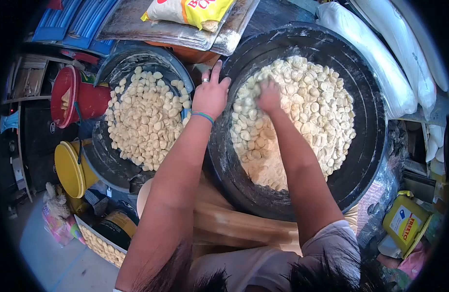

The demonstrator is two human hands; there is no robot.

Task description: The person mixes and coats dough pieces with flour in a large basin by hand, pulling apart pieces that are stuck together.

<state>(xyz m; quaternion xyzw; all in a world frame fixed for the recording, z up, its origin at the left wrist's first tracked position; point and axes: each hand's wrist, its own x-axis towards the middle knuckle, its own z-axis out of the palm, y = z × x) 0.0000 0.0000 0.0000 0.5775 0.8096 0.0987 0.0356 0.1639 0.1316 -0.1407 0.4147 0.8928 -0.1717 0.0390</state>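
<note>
A large black tub holds a heap of small, pale, rounded dough-like pieces dusted with powder. Loose flour-like powder lies at the heap's near side. My right hand reaches into the left part of the heap, fingers apart, tips partly hidden among the pieces. On the tub's left rim rests my left hand, fingers spread and holding nothing. It wears a ring and a wristband. To its left, a smaller dark tub contains more pale pieces.
A red bucket and a yellow bucket stand at the left. Stacked trays carry a yellow-and-white packet behind the tubs. White sacks lie at the back right, and a yellow container stands at the right.
</note>
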